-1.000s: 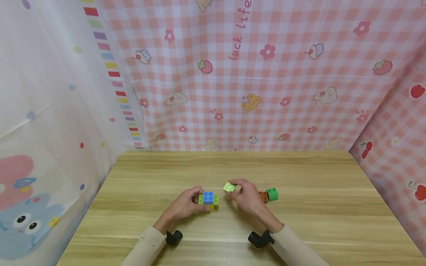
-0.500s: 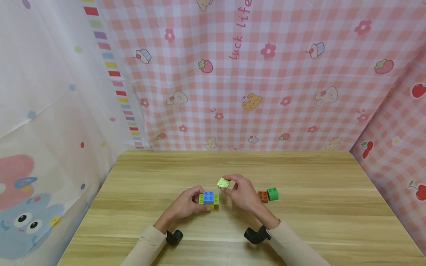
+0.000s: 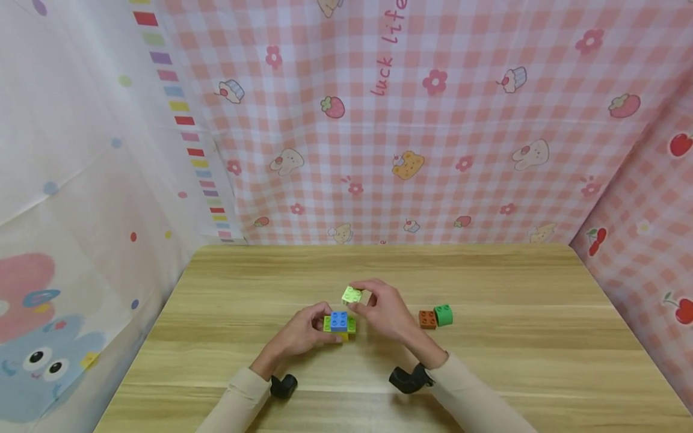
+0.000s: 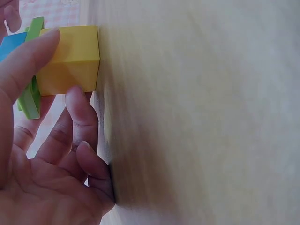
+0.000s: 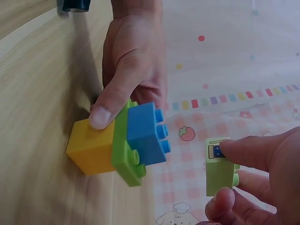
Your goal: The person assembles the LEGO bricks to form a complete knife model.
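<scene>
On the table, my left hand (image 3: 303,332) grips a small stack of toy building bricks, thumb on one side and fingers on the other. The stack has a yellow block (image 4: 70,61) at the bottom, a flat lime-green plate (image 5: 123,157) across it and a blue brick (image 5: 145,135) with studs on top. Just behind and above the stack, my right hand (image 3: 385,311) pinches a light green brick (image 3: 352,294) between thumb and fingers, studs up. A printed picture shows on that brick's side in the right wrist view; a gap separates it from the blue brick there.
A brown brick (image 3: 427,320) and a green round-sided brick (image 3: 444,315) lie side by side to the right of my right hand. Behind the wooden table (image 3: 514,349) hangs a pink checked cloth (image 3: 433,132); more cloth hangs at both sides.
My right hand has carried the light green brick leftward and slightly back, to just behind the stack, uncovering more of the brown brick. My left hand and the stack have stayed in place.
</scene>
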Demonstrator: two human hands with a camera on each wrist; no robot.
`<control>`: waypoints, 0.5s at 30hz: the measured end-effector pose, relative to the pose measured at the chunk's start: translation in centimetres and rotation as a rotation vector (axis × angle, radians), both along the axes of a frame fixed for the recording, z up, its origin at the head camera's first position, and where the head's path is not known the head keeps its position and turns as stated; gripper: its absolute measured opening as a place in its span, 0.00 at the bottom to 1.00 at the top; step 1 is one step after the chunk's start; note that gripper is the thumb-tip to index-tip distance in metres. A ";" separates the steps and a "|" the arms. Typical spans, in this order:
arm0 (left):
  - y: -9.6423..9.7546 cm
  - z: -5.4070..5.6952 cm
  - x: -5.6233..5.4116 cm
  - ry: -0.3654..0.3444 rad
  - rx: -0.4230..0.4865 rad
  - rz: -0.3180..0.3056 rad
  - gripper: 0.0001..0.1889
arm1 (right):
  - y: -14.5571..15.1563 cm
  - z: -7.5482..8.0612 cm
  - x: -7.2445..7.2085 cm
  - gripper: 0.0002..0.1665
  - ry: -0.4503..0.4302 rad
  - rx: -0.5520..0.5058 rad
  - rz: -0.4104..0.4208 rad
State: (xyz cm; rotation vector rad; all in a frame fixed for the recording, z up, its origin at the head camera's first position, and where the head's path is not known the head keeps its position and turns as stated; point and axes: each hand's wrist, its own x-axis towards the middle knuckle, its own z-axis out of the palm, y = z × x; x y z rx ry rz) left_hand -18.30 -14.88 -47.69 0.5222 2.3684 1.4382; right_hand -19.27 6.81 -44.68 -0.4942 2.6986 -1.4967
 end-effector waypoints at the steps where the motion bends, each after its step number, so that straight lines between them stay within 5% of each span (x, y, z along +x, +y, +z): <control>1: 0.0 0.0 0.0 0.000 0.001 -0.001 0.14 | -0.1 0.1 0.0 0.22 0.000 0.000 0.005; 15: -0.1 -0.2 0.0 0.002 0.025 -0.011 0.14 | -1.4 0.8 0.2 0.20 -0.028 -0.017 0.091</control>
